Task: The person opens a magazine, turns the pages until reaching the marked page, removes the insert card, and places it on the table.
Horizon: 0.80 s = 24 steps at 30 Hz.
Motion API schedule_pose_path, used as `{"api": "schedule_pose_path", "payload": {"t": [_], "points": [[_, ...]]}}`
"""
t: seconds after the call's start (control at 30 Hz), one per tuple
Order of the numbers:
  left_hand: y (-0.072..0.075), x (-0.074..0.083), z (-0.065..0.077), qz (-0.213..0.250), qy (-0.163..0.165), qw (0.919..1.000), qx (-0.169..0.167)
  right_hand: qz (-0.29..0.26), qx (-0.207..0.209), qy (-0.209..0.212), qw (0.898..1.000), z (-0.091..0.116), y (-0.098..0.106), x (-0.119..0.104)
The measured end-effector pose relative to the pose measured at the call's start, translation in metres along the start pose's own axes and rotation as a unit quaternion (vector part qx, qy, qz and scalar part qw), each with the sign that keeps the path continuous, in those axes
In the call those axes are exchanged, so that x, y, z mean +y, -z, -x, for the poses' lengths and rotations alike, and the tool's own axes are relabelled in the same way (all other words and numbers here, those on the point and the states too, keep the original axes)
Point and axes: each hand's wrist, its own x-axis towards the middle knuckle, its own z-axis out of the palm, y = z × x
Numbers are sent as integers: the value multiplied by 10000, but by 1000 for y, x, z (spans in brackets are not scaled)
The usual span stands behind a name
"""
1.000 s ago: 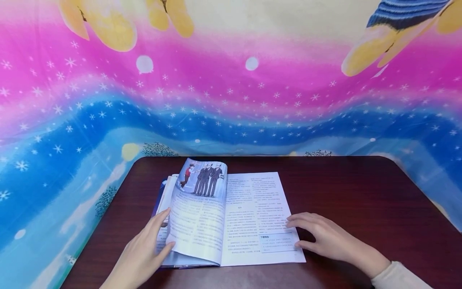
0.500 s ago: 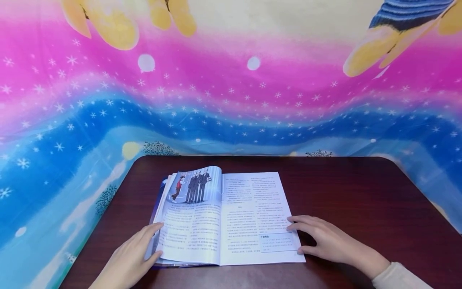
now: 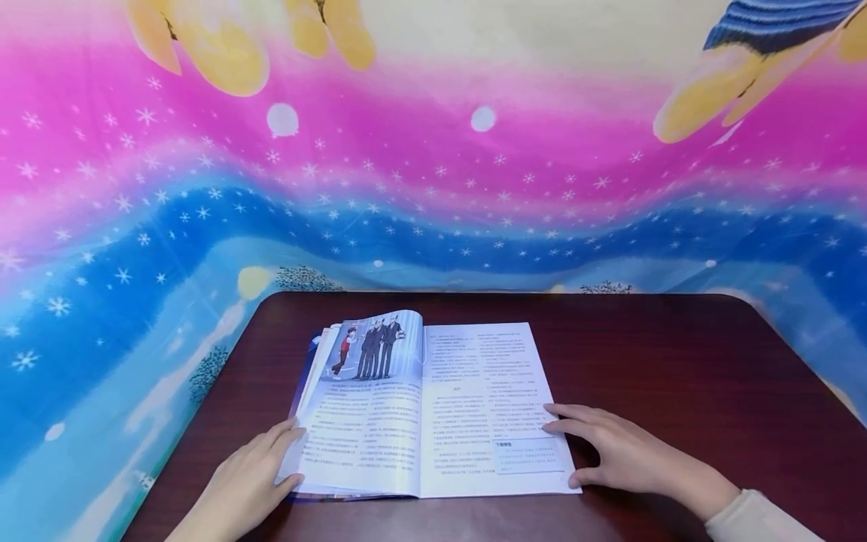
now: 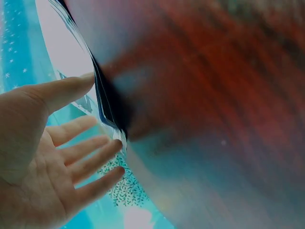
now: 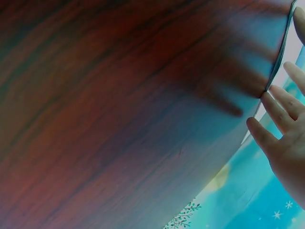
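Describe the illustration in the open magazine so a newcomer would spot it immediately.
On the wooden table lies an open magazine, between the left hand and right hand. The illustration heads its left page: a red-topped figure beside several in dark suits, while the right page has no picture.

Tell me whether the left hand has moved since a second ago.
Yes: against the table in the head view, the left hand has moved leftward and lower, now at the magazine's left edge.

A glossy, dark red-brown bench (image 3: 664,354) with rounded far corners is stretching beyond the left hand (image 3: 249,470) and the right hand (image 3: 619,452); an open magazine (image 3: 467,421) is lying directly on it, between them.
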Motion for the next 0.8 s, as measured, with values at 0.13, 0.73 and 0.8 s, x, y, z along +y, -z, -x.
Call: {"api": "schedule_pose_path", "payload": {"t": [0.13, 0.73, 0.8], "points": [[-1, -1, -1, 109, -329, 9994, -90, 45, -11, -1, 10000, 0, -1, -1], [3, -7, 1, 79, -218, 9991, -360, 120, 16, 36, 9999, -5, 5, -2], [3, -8, 2, 121, -193, 9990, -386, 107, 38, 30, 9999, -5, 6, -3]]}}
